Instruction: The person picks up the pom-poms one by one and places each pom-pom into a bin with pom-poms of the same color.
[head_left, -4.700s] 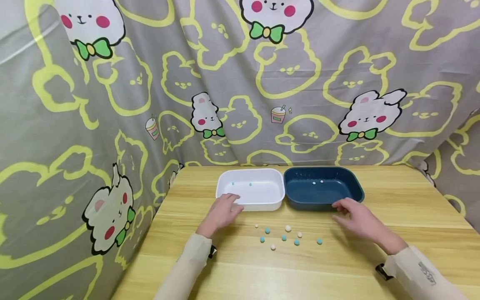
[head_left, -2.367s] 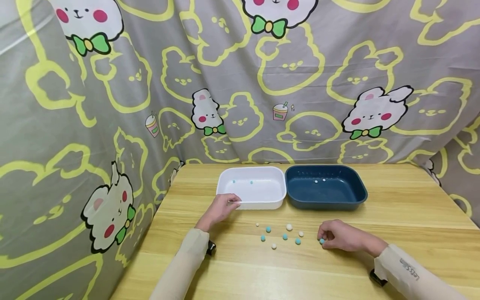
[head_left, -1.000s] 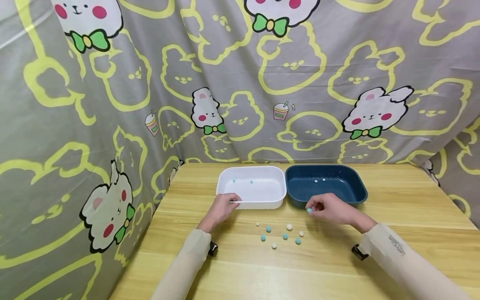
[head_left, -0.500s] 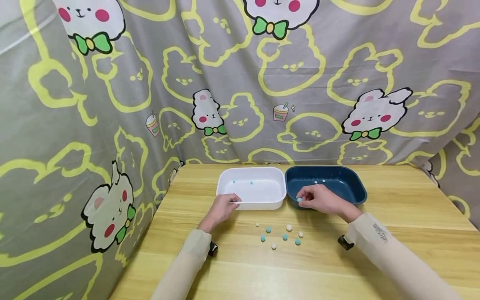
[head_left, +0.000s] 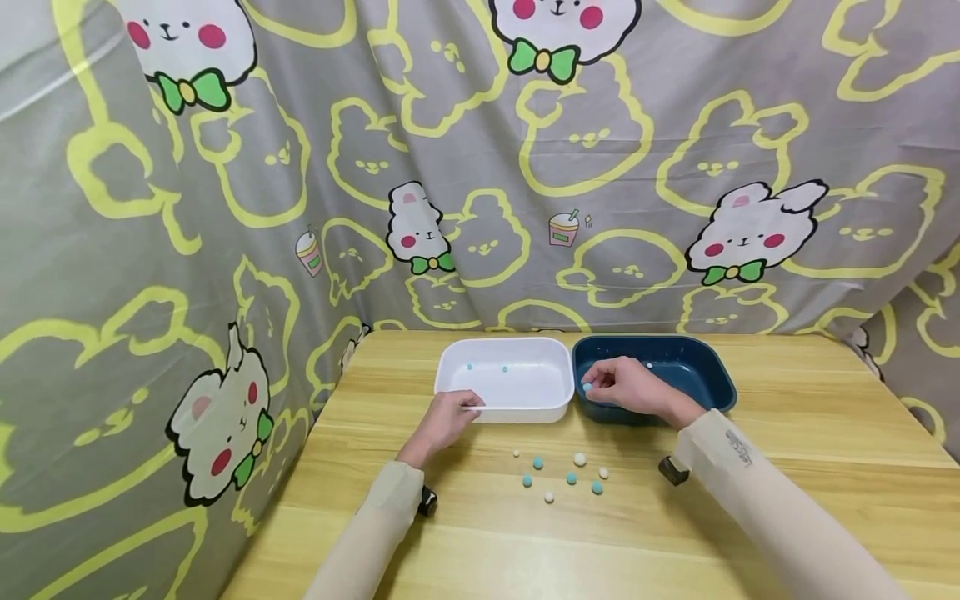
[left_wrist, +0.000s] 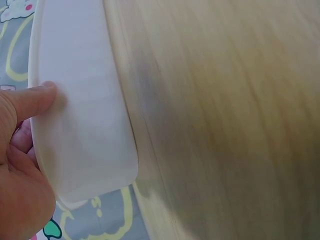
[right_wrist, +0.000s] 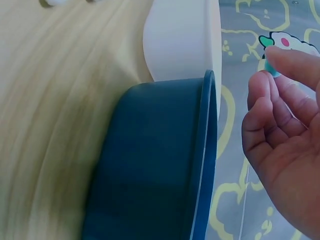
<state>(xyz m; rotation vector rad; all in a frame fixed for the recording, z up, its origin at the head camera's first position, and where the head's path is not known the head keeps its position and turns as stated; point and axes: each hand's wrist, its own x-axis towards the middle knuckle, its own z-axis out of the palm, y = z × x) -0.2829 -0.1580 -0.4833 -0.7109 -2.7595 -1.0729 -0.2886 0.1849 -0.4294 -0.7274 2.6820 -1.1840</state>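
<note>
My right hand [head_left: 628,387] pinches a small light-blue ball [head_left: 587,387] between thumb and fingertips, over the left end of the dark blue basin [head_left: 720,392]. The right wrist view shows the ball [right_wrist: 271,68] held above the rim of that basin [right_wrist: 150,150]. At the white basin [head_left: 555,414], my left hand [head_left: 444,421] grips the front rim near the left corner. Its thumb [left_wrist: 40,97] presses the outer wall while the fingers go over the rim. Inside the white basin lie two blue balls [head_left: 505,368]. A white ball [head_left: 649,365] shows in the dark one.
Several loose balls lie on the wooden table [head_left: 480,533] in front of the basins, among them a blue ball [head_left: 597,487] and a white ball [head_left: 580,459]. The two basins stand side by side. Behind them hangs a patterned grey curtain [head_left: 495,275].
My right hand picked the rightmost blue ball off the table, lifted it and moved left over the dark basin. My left hand came to the white basin's rim and stayed there.
</note>
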